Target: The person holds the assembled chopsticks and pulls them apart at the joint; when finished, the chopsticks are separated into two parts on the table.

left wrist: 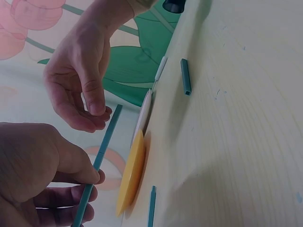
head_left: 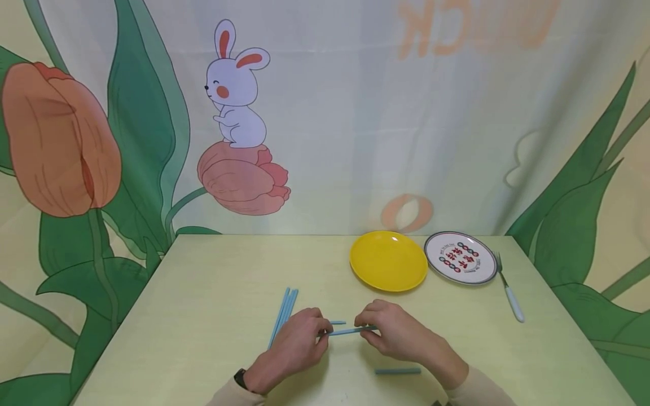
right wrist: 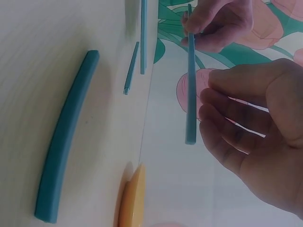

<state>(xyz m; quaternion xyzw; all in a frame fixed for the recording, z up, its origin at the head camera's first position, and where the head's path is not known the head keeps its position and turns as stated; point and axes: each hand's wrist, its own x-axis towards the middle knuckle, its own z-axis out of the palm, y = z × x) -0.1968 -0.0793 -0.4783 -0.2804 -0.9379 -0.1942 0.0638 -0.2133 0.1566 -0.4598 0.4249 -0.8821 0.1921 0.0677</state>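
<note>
My left hand [head_left: 302,337] pinches a thin, straight teal stick [head_left: 345,331] between thumb and fingers. A faint seam crosses the stick [left wrist: 107,137] in the left wrist view. At its far end is my right hand [head_left: 396,331], thumb and fingers loosely bent around but not gripping it; in the right wrist view its fingertips are right beside the stick [right wrist: 191,94]. Nearer to me on the table lies a short, thick teal piece [head_left: 398,371], square in section. A thinner teal piece [head_left: 339,322] with a narrowed end lies just behind the held stick, partly hidden by the left hand.
Several long teal sticks [head_left: 286,309] lie side by side left of the left hand. A yellow plate [head_left: 388,261] and a white patterned plate [head_left: 447,273] stand at the back right, with a fork [head_left: 513,301] beside them. A printed curtain [head_left: 325,141] hangs behind the table.
</note>
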